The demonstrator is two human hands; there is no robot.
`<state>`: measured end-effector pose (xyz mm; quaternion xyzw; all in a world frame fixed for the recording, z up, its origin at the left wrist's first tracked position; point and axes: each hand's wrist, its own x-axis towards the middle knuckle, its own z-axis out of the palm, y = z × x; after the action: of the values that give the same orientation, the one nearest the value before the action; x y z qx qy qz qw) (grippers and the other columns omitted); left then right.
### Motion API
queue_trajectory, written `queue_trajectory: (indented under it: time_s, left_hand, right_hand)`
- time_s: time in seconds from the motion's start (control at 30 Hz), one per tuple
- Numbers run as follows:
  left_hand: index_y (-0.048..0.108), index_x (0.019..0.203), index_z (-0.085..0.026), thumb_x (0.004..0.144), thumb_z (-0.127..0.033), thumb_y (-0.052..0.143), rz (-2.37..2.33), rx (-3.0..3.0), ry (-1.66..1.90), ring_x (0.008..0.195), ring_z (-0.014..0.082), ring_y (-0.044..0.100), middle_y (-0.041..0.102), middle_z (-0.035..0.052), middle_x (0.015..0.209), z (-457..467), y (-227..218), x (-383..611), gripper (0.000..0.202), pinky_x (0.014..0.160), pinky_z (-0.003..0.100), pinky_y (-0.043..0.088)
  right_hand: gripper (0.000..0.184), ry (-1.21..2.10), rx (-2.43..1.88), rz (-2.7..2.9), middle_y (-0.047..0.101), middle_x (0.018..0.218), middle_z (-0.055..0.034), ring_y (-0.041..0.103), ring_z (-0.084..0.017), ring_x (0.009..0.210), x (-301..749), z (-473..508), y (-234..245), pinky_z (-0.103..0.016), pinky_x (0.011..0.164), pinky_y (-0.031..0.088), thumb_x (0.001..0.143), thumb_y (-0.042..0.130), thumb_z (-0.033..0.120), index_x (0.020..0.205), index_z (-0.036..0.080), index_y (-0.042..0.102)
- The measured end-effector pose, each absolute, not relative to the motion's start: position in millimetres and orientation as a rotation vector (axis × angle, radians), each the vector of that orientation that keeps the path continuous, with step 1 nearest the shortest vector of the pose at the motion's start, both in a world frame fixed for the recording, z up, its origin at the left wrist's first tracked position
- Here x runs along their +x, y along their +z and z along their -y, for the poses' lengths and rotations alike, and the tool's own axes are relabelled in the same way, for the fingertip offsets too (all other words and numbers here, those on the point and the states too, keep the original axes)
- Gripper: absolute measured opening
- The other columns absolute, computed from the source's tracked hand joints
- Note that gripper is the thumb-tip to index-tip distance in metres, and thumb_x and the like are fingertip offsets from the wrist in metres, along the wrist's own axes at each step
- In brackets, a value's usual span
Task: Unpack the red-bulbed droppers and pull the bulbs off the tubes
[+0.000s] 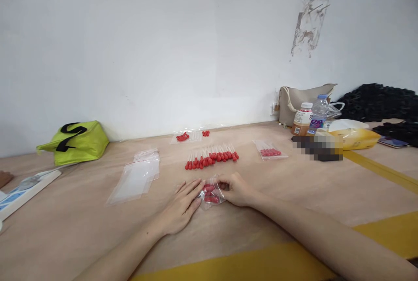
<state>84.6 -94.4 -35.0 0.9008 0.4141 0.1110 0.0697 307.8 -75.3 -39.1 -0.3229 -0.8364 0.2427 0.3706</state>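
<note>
In front of me lies a small clear plastic bag point(211, 199) with several red-ended pieces inside, which look like droppers with red rubber bulbs. My left hand point(180, 206) rests flat with fingers stretched out, the fingertips on the bag's left edge. From the other side my right hand point(237, 189) pinches the bag's right edge between thumb and fingers. Just beyond both hands is a row of loose red-bulbed droppers point(212, 158), their thin pale stems pointing toward the wall. A filled clear bag point(270, 150) of the same pieces lies to the right.
Flat clear bags point(135, 175) are stacked at left. More red pieces point(183, 136) lie on plastic by the wall. A lime-green bag point(80, 144) and a white power strip point(29, 194) stand left. Bottles point(302, 120), a beige bag point(305, 94) and a yellow pack point(354, 138) are at right.
</note>
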Motion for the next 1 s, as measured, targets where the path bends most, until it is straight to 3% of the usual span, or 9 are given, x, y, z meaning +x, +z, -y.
queue_trajectory:
  time_s: [0.23, 0.37, 0.5, 0.67, 1.0]
  left_hand:
    - [0.022, 0.135, -0.03, 0.091, -0.038, 0.023, -1.292, 2.688, 0.362, 0.129, 0.0167, 0.023, 0.028, -0.0003, 0.141, 94.7, -36.5, 83.4, 0.045, 0.107, 0.042, 0.019]
    - [0.022, 0.135, -0.03, 0.091, -0.038, 0.024, -1.279, 2.695, 0.39, 0.129, 0.0161, 0.024, 0.029, -0.0006, 0.14, 94.1, -38.4, 83.9, 0.045, 0.107, 0.041, 0.018]
    - [0.024, 0.135, -0.03, 0.091, -0.038, 0.025, -1.267, 2.702, 0.401, 0.129, 0.016, 0.024, 0.03, -0.0008, 0.139, 93.9, -38.3, 84.0, 0.044, 0.107, 0.041, 0.018]
    - [0.022, 0.135, -0.031, 0.091, -0.038, 0.023, -1.272, 2.694, 0.383, 0.129, 0.015, 0.024, 0.028, -0.0018, 0.14, 94.8, -36.5, 83.6, 0.044, 0.107, 0.04, 0.019]
    - [0.024, 0.135, -0.031, 0.092, -0.038, 0.021, -1.295, 2.651, 0.352, 0.129, 0.0148, 0.022, 0.027, -0.0026, 0.141, 93.8, -33.7, 78.3, 0.043, 0.108, 0.039, 0.018]
  right_hand:
    - [0.02, 0.646, -0.917, 2.108, 0.067, 0.072, -0.0023, 0.058, -0.012, 0.062, 324.4, 64.7, -38.9, -0.021, 0.057, 0.044, 0.072, 0.059, 0.03, 0.085, 0.016, 0.067]
    - [0.034, 0.63, -0.886, 2.161, 0.067, 0.082, -0.0022, 0.057, -0.014, 0.068, 327.1, 63.8, -36.1, -0.024, 0.062, 0.045, 0.061, 0.07, 0.034, 0.092, 0.019, 0.067]
    - [0.032, 0.787, -0.821, 2.182, 0.067, 0.089, -0.0025, 0.06, -0.015, 0.076, 324.0, 64.9, -34.6, -0.026, 0.069, 0.046, 0.068, 0.065, 0.029, 0.099, 0.02, 0.065]
    - [0.025, 0.803, -0.879, 2.181, 0.067, 0.074, -0.0012, 0.059, -0.012, 0.064, 324.0, 61.4, -40.1, -0.022, 0.059, 0.045, 0.072, 0.057, 0.021, 0.096, 0.018, 0.066]
    - [0.03, 0.953, -1.038, 2.181, 0.063, 0.067, -0.0017, 0.054, -0.009, 0.055, 378.1, 38.5, -39.6, -0.019, 0.049, 0.04, 0.068, 0.063, 0.032, 0.091, 0.014, 0.066]
